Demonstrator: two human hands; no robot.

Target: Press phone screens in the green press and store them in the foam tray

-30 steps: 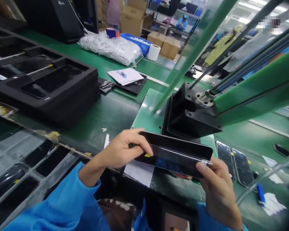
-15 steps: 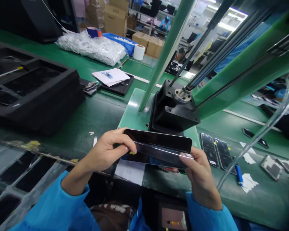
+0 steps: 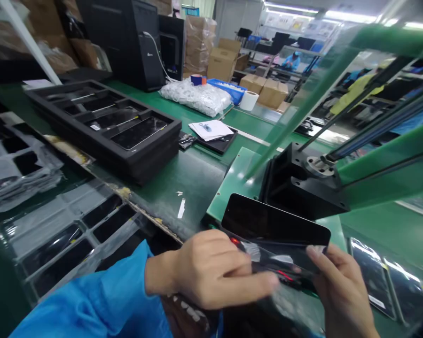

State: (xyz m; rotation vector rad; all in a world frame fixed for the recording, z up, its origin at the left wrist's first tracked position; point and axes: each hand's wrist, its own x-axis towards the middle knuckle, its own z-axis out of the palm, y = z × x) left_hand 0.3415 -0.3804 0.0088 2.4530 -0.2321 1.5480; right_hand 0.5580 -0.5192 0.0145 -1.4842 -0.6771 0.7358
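A dark phone screen (image 3: 275,223) with a thin pale edge is tilted in front of the green press. My right hand (image 3: 341,286) grips its right end, thumb on the front face. My left hand (image 3: 215,272), blurred by motion, is in front of the screen's lower left part, fingers bent in and one finger pointing right. From its fingertips a clear film (image 3: 289,305) seems to hang, smeared and partly hidden. Red lights glow just below the screen, and what they belong to is hard to make out.
Behind the screen stands the green press with a black block (image 3: 299,188). A black foam tray (image 3: 127,136) of screens is on the left, above a clear blister tray (image 3: 66,239). Wrapped screens (image 3: 373,277) lie at right. White paper (image 3: 211,129) rests on a black tray.
My left hand has left the screen's left end and swung down and right, seemingly pulling the film off its face. My right hand still holds the screen. The view has turned left.
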